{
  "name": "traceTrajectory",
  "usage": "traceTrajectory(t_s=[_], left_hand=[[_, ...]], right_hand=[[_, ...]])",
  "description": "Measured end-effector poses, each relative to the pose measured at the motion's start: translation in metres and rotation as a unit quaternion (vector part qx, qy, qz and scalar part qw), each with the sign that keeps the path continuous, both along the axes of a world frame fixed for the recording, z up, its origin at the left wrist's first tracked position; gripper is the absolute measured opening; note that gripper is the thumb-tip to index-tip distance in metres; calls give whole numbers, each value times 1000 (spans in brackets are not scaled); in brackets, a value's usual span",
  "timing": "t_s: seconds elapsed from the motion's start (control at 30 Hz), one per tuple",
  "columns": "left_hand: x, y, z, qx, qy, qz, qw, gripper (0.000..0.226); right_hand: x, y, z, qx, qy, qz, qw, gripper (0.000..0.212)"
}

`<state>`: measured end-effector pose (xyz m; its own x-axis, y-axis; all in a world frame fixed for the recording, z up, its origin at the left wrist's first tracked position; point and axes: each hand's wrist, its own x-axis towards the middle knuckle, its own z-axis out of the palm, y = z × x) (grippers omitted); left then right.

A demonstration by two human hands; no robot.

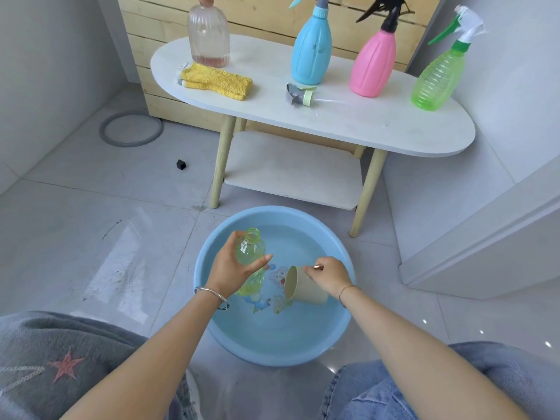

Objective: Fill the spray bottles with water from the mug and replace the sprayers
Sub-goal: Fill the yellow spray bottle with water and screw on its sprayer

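Note:
My left hand (231, 269) grips an open yellow-green clear bottle (250, 248) with no sprayer, held over the blue basin (212, 322) of water on the floor. My right hand (328, 275) holds a beige mug (303, 286) tipped on its side, mouth facing left, low in the basin. A loose sprayer head (300, 96) with a pale green collar lies on the white table (348, 122). Standing on that table are a blue spray bottle (312, 53), a pink one (374, 66) and a green one (439, 75), all with sprayers fitted.
A clear ribbed glass bottle (208, 36) and a folded yellow cloth (216, 81) sit at the table's left end. A grey ring (131, 129) and a small black cap (181, 164) lie on the tiled floor. White walls close in on both sides.

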<state>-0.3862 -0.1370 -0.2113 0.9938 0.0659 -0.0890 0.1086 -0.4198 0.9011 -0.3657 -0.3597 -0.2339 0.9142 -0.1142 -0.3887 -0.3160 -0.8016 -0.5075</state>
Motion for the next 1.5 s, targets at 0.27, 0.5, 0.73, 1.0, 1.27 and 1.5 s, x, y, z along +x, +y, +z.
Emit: traceTrajectory(t_s=[0.27,0.5,0.73,1.0,1.27,1.5], left_hand=[[1,3,-1,5,22,16,1000,73],[-1,3,4,6,28,23,999,77],[-2,3,6,1,24,25,999,73],[-4,4,10,-14,13,31,999,72],[-6,-3,18,-35,-13,31,999,58],[-8,-15,29,-44,-42,-9,998,59]], right_hand=[[-9,5,-29,-49,-21,17,998,45],[-13,7,-39,-53,0,13,999,43],[-19,4,-38,69,40,-51,996,39],[-19,-2,-1,219,3,-167,961,45],[0,-1,79,340,-98,-225,908,19],[8,-10,137,371,-158,-156,902,32]])
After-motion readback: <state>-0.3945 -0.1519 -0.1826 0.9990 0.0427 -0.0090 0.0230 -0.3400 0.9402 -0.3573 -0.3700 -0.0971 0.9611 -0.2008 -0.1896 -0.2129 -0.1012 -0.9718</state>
